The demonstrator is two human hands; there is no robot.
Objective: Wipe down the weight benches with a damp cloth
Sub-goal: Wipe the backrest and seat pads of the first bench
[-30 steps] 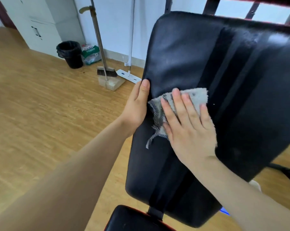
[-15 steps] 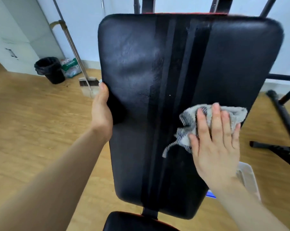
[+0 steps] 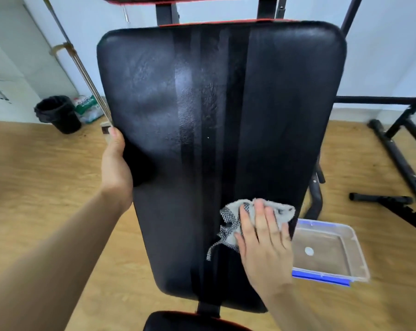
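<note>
right hand (image 3: 262, 247) flat, fingers straight, pressing grey terry cloth with checked hem (image 3: 238, 210) on lower right of black padded vinyl backrest (image 3: 226, 127) | left hand (image 3: 116, 163) grasps its left edge, steadying | long axis runs up-away from cloth; most surface lies above-left | right hand nearer

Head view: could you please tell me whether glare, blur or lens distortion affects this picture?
In the head view, glare lays a pale vertical sheen on the bench pad; the broom handle at left is blurred, while the right hand and cloth look fairly sharp; the wide lens bows the pad's sides; the left hand casts a dark shadow beside it.
</note>
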